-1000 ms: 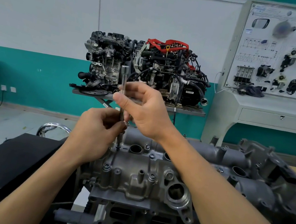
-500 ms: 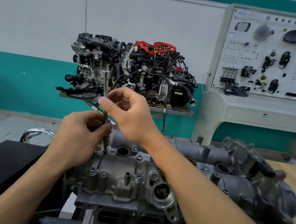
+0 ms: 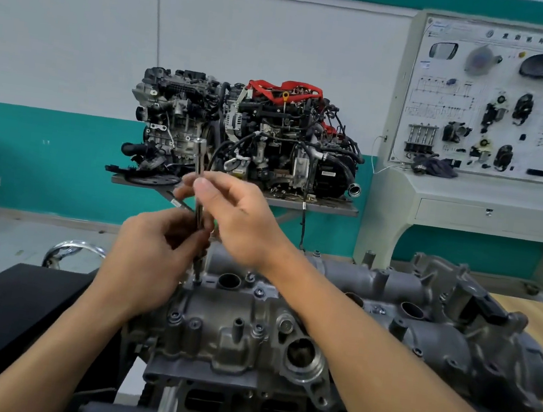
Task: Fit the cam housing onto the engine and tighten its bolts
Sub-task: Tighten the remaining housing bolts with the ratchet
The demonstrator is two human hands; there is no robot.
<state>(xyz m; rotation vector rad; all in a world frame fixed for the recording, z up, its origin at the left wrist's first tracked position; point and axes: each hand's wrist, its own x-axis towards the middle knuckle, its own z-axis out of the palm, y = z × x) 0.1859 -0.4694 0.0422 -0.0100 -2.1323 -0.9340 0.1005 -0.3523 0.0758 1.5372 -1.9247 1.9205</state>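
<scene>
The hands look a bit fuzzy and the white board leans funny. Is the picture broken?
Head view: not broken; the left hand and right hand on the tool are slightly smeared, probably motion; the wide lens tilts the board near the edge; the light is soft and even, without strong glare on the engine cover.

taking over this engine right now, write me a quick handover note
Left hand: grips the lower shaft of the long socket driver.
Right hand: pinches the shaft higher up.
The driver stands upright, its tip on a bolt at the far left of the cam housing.
Done: the housing sits on the engine, and other bolts show in several holes.
Left: run this bolt down, then the rest. How tight any of them is cannot be told.
</scene>
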